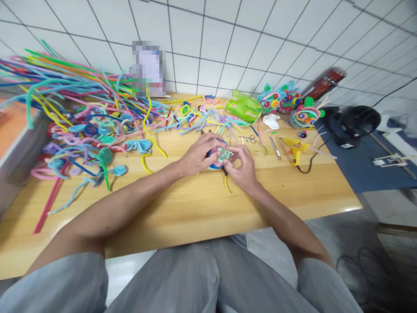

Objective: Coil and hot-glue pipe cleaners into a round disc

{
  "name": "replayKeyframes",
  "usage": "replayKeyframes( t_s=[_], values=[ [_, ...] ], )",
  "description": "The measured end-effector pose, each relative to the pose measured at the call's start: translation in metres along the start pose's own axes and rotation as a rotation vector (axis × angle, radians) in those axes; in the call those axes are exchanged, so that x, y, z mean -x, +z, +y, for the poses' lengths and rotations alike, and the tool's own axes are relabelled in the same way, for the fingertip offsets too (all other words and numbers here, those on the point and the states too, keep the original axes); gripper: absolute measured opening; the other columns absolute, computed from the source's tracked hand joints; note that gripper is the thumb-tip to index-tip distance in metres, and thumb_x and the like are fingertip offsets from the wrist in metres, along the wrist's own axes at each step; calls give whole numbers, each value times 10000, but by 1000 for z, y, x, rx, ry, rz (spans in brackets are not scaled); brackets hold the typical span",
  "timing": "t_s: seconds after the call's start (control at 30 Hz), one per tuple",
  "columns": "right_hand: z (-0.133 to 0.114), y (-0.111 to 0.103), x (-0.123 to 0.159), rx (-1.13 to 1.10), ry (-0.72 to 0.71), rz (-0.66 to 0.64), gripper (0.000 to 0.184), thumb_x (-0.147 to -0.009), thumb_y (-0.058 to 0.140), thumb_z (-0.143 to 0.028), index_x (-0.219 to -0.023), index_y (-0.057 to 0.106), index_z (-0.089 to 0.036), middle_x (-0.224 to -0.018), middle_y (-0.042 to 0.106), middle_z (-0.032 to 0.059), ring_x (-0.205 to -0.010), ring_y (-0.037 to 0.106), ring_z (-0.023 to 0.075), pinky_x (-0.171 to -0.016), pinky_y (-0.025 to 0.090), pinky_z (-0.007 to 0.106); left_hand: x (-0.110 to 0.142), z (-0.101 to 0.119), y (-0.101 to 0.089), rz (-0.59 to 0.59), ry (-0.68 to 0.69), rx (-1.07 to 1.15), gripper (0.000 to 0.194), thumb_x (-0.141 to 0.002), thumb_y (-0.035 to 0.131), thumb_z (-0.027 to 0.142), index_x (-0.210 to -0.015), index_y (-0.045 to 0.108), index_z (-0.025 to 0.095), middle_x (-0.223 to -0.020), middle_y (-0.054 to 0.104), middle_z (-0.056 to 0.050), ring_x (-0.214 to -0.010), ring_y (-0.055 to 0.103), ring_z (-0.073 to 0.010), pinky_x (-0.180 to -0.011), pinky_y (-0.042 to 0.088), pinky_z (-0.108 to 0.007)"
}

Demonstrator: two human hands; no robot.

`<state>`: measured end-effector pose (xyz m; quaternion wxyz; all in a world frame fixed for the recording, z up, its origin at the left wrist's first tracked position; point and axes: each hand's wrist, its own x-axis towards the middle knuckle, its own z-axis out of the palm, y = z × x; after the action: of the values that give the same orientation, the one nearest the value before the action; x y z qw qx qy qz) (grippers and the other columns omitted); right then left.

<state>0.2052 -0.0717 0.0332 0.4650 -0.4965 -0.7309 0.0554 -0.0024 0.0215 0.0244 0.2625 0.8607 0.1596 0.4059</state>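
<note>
Over the middle of the table, my left hand [200, 155] curls around a small blue and pink pipe-cleaner craft piece [215, 165], partly hidden by the fingers. From the other side my right hand [241, 167] pinches a mint-green pipe-cleaner piece [224, 155] lying against the craft piece. Both sets of fingers are closed. Beneath the hands lies a pair of pliers with a yellow handle [227, 184], mostly covered. Just beyond the right hand are small scissors [250, 138].
Colourful pipe cleaners [81, 126] are heaped at left. A green packet [243, 107] and finished pipe-cleaner animal heads [305, 116] stand along the back. To the right lie a pen-like tool [275, 148] and a yellow glue gun [296, 152] with its cord. A dark red cylinder [325, 84] leans behind.
</note>
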Motion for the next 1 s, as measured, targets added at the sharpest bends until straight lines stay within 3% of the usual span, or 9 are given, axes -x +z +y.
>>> replayKeyframes(
  t_s=[0.2,0.43,0.73,1.0],
  values=[
    [4,-2,-6,-12,129,-66,281,-899,724,-290,-1178,700,-266,-1039,714,40,-820,658,219,-777,610,410,-5,-2,-2,-16,-22,42,282,-1078,536,306,-1278,713,217,-1399,704,-147,-1360,642,-280,-1194,520,-516],
    [6,-2,-5,-56,216,-81,323,-927,728,-403,-1218,708,-262,-1093,695,48,-883,666,215,-822,604,399,-9,-3,1,14,14,55,268,-1045,545,264,-1222,733,191,-1340,725,-150,-1320,659,-298,-1183,532,-539],
    [8,-1,-5,-48,143,-62,271,-919,741,-320,-1172,680,-244,-1018,654,10,-820,651,181,-770,574,362,-7,-2,4,43,4,47,290,-1010,553,199,-1239,731,213,-1326,732,-129,-1307,672,-286,-1160,545,-527],
    [6,0,-7,-18,-9,-41,322,-885,716,-207,-1192,642,-266,-1050,649,24,-827,624,191,-736,569,378,-1,6,-2,8,-43,41,272,-1084,540,272,-1297,707,253,-1438,699,-128,-1386,644,-275,-1193,532,-521]
  ],
)
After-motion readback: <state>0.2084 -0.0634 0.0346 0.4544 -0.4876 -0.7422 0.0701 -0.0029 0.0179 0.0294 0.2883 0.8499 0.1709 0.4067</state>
